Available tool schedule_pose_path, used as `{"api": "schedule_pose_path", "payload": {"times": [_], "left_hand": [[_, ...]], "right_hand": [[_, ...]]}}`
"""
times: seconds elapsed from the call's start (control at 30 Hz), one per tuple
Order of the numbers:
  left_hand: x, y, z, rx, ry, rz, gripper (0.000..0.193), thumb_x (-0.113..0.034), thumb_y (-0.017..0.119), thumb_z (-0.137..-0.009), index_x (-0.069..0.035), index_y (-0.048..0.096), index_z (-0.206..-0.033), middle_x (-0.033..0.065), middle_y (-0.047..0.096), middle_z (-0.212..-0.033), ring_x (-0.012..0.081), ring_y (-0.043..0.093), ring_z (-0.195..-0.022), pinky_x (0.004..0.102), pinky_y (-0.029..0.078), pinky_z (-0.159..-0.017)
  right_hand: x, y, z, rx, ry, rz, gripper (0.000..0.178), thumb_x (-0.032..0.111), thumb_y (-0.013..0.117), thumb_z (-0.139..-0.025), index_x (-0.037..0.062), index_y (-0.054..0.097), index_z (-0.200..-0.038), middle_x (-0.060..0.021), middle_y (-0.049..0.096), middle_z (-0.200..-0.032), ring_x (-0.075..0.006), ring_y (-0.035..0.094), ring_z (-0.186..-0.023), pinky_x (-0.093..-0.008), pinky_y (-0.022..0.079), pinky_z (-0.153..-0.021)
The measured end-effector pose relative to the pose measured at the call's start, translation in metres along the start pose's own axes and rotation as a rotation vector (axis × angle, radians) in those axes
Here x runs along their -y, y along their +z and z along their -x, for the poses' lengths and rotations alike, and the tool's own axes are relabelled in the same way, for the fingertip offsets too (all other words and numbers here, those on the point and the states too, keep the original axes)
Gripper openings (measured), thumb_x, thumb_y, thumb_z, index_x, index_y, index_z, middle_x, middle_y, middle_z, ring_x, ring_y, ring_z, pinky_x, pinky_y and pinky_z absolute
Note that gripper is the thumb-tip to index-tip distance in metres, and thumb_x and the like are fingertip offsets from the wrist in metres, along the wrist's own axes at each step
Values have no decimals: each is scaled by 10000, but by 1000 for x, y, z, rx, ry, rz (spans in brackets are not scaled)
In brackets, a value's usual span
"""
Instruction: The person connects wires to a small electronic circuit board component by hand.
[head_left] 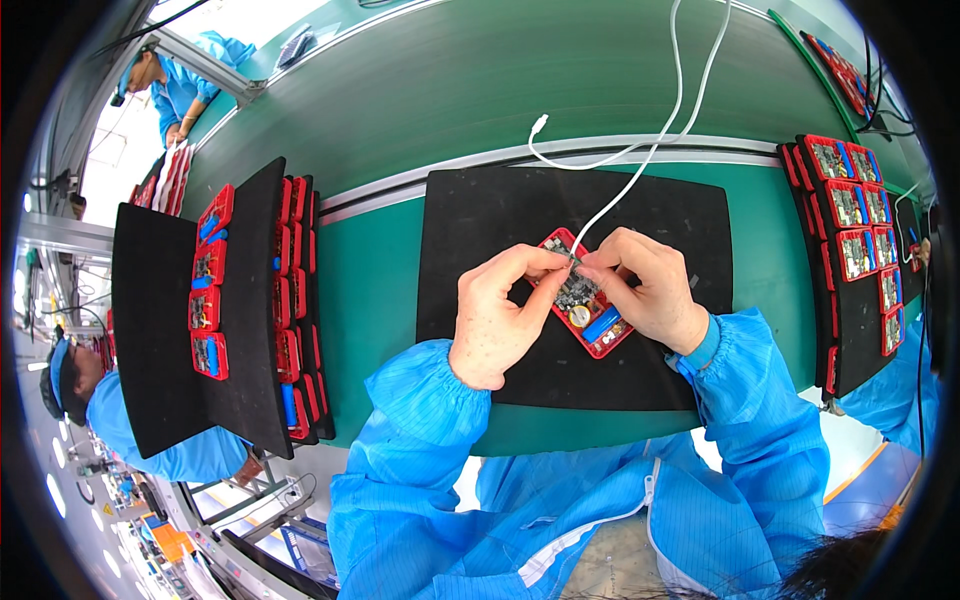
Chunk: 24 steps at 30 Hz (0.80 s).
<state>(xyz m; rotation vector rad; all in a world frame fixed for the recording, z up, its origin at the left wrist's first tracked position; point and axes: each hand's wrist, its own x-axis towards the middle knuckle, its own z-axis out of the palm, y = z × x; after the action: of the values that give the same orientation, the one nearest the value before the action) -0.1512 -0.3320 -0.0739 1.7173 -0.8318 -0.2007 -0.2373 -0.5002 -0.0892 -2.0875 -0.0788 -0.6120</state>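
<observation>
One circuit board [577,293] sits in its red tray [603,350] on the black mat [480,225]; I see fingers of my left hand [505,310] clamped on the white cable [629,186], can't tell for my right hand [650,290]; connecting looks unfinished.

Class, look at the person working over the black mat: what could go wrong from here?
A tug on the white cable, which runs out past the picture's top, might jar the circuit board. The left hand and right hand, both bare, crowd one spot over it, so a slip could press hard on it.
</observation>
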Motion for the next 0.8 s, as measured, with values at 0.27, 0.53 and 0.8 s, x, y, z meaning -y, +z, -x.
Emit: {"api": "schedule_pose_path", "payload": {"times": [0.27, 0.53, 0.8], "left_hand": [[0, 0, 0, 1, 0, -10, 136, 62, 715, -802, -5, 693, -919, 65, 705, -816, 107, 661, -756, 252, 530, -712], [0, 0, 2, 1, -9, -15, 132, 60, 716, -802, -2, 693, -916, 65, 705, -815, 107, 661, -759, 252, 529, -714], [0, 1, 0, 15, 8, -16, 140, 66, 710, -804, -4, 692, -924, 70, 703, -807, 112, 664, -758, 257, 529, -714]], "right_hand": [[-1, 0, 0, -1, -22, -7, 96, 19, 704, -803, 41, 650, -880, -74, 598, -754, -212, 618, -621, -305, 484, -538], [0, -1, 0, 21, -56, 22, 103, 7, 696, -788, 47, 645, -868, -73, 597, -758, -237, 624, -637, -320, 486, -540], [-3, -1, -1, 14, -145, 48, 94, 13, 693, -785, 49, 646, -858, -77, 577, -753, -250, 609, -622, -331, 476, -526]]}}
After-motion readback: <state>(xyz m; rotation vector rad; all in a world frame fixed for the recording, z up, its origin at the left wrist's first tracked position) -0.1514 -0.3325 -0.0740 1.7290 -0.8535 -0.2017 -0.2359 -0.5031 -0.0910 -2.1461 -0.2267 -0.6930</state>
